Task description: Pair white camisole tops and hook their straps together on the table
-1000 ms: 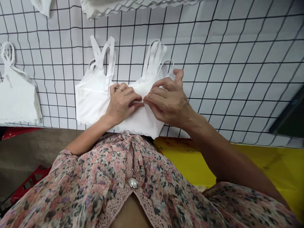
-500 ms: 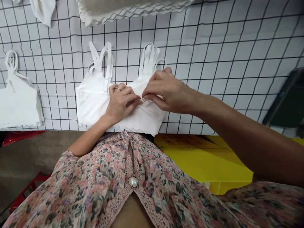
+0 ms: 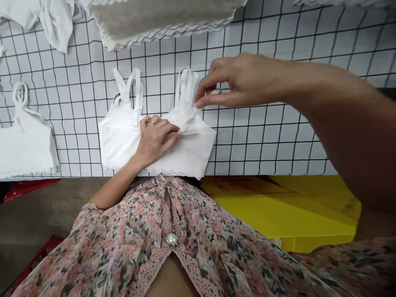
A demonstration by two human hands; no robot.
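A white bra top (image 3: pixel 194 150) lies flat on the grid-patterned cloth, its straps pointing away from me. My left hand (image 3: pixel 156 136), with a ring on one finger, rests over its middle, thumb and fingertips closed on the upper edge of the fabric. Just above the right cup, my right hand (image 3: pixel 221 84) pinches a thin, sheer white piece of fabric (image 3: pixel 187 119) that stretches up from the bra. Motion blurs this piece, and whether it is lining or part of a strap I cannot tell.
Another white strappy top (image 3: pixel 27 148) lies at the left. A stack of white garments (image 3: pixel 167 20) sits at the far side, with crumpled white pieces (image 3: pixel 55 27) beside it. Below the table edge are a yellow bin (image 3: pixel 278 214) and a red frame (image 3: pixel 40 253).
My right hand has lifted away and to the right from beside the left one, drawing the thin white fabric upward. My left hand stays on the bra top. The view has shifted slightly.
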